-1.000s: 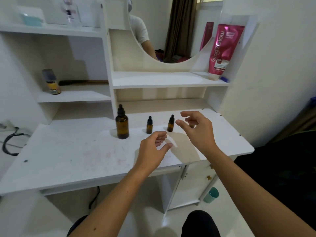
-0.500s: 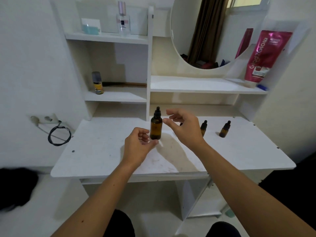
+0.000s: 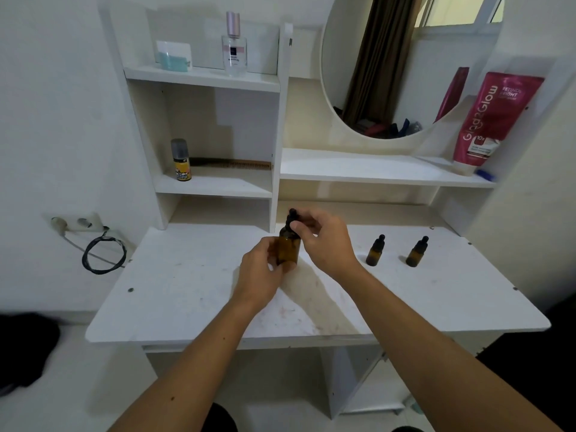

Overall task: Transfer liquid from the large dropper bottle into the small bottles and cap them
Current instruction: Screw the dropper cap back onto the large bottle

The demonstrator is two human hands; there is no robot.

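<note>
Both your hands have closed in since a moment ago. Left hand (image 3: 263, 271) now grips the large dropper bottle (image 3: 289, 247), standing on the bench (image 3: 187, 275). Right hand (image 3: 324, 241) pinches its dropper cap (image 3: 292, 217). Uncapping appears underway. Two small bottles (image 3: 375, 254) (image 3: 417, 251) stand capped, untouched, to your right.

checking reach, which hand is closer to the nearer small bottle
Right. The right hand grips the large dropper bottle's cap, just left of that small bottle. The left hand holds the large bottle's body, farther left.
</note>
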